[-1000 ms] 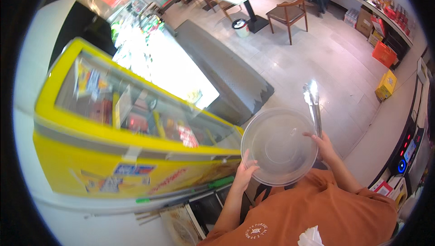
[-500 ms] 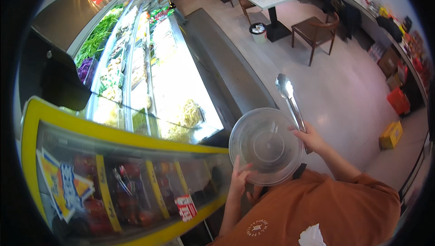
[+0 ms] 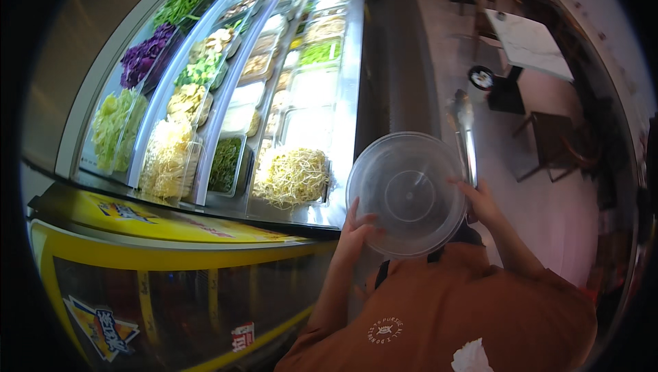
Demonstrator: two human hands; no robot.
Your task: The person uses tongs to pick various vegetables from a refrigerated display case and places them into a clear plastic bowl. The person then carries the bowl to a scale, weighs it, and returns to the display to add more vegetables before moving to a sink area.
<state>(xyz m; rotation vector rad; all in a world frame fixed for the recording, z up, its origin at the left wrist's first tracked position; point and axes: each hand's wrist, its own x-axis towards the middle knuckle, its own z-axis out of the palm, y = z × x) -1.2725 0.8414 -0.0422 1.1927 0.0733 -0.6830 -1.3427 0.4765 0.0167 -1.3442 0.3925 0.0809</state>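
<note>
Holding a round clear plastic bowl [image 3: 406, 194] up in front of the chest, the person grips it from both sides: the left hand [image 3: 358, 235] is closed on the lower left rim, while the right hand [image 3: 482, 202] steadies the right rim and also clasps a pair of long metal tongs [image 3: 466, 139] that point away from the body. The bowl looks empty. Compared with a second ago, the view has swung from the yellow chest freezer [image 3: 164, 269] toward the glass-fronted salad counter [image 3: 343, 98], so the bowl now sits just beside the tray of pale bean sprouts [image 3: 291, 176]. Further along lie trays of shredded greens [image 3: 225, 163], purple cabbage [image 3: 140, 60] and light green lettuce [image 3: 116, 128]. That turn brings the food within reach of the tongs. A white square table [image 3: 528, 43] stands well apart on the right.
</note>
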